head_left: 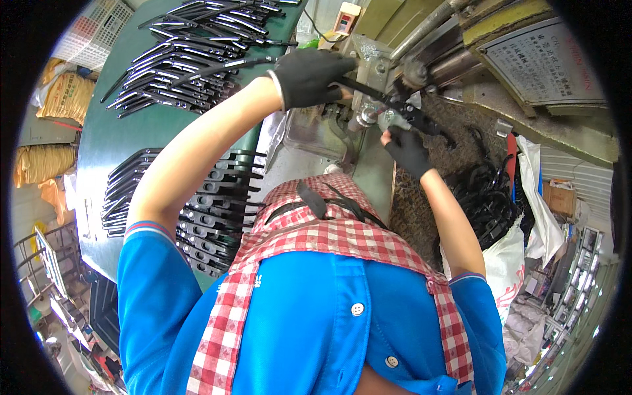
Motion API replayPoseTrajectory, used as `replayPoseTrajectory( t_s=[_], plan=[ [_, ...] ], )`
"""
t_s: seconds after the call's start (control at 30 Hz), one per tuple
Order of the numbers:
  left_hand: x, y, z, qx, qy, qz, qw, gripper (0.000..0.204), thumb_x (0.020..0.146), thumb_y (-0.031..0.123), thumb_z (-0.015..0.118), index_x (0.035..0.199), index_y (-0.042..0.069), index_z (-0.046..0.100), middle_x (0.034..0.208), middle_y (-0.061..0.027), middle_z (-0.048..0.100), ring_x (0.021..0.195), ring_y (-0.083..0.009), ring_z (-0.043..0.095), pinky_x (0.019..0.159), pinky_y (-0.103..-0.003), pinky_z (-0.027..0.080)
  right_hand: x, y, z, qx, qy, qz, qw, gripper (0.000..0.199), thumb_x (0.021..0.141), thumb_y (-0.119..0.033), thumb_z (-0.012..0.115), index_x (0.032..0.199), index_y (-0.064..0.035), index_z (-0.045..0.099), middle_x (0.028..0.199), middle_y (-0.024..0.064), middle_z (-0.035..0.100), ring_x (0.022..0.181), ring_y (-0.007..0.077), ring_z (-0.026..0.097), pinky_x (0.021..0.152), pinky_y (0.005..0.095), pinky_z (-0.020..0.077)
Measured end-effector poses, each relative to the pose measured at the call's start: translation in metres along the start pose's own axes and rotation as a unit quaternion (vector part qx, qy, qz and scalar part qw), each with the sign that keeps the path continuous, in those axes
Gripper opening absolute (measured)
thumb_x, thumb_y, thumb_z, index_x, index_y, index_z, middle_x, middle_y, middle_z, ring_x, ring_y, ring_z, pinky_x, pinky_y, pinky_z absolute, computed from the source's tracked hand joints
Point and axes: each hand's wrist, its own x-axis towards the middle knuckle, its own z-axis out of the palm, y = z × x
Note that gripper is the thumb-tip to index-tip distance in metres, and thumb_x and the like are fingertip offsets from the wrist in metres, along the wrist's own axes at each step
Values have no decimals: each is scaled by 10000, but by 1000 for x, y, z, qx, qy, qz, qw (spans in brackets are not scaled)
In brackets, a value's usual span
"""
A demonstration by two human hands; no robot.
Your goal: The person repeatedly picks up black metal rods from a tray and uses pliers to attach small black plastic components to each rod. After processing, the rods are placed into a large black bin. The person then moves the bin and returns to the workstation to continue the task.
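Observation:
In a black glove, my left hand (309, 76) is closed round a long, dark, bent arm that looks like a wiper arm (362, 87). One end of it reaches rightward into the machine's metal fixture (366, 117). My right hand (409, 151), gloved in black with bare fingertips showing, is lower and to the right, its fingers curled at a small grey metal piece (394, 121) under the arm's end. Whether that piece is loose or part of the fixture cannot be made out. Similar black arms (178, 72) lie in rows on the green table at left.
The green table (99, 158) bears another row of flat black arms (210, 217) close to my left elbow. Machine rods and a sign plate (536, 62) rise at upper right. Black parts (487, 207) heap beside a white sack (503, 263) at right.

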Motion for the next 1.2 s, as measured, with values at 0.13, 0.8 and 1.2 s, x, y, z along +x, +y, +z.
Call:
replayPoseTrajectory(
  t_s=[0.13, 0.8, 1.2],
  plan=[
    [8, 13, -6, -37, -3, 36, 999, 390, 866, 252, 590, 1242, 156, 547, 936, -144, 635, 796, -354, 632, 675, -435, 504, 41, 30, 8, -130, 61, 66, 987, 354, 871, -393, 465, 988, -113, 649, 976, 188, 649, 907, 384, 618, 788, 482, 480],
    [-337, -81, 7, -6, 10, -432, 902, 243, 830, 186, 514, 995, 53, 635, 1070, -147, 609, 982, -355, 585, 824, -400, 472, 80, 77, 19, -99, 67, 86, 989, 274, 778, -276, 594, 946, -62, 633, 891, 199, 644, 810, 352, 632, 743, 452, 487],
    [-293, -247, 14, 244, -111, -439, 858, 577, 782, 163, 634, 1329, 215, 457, 1389, -86, 452, 1226, -332, 460, 1007, -415, 397, 22, -90, -57, 558, 82, -8, 826, 177, 809, -85, 699, 927, 20, 620, 764, 101, 641, 670, 202, 655, 655, 335, 553]
  ],
)
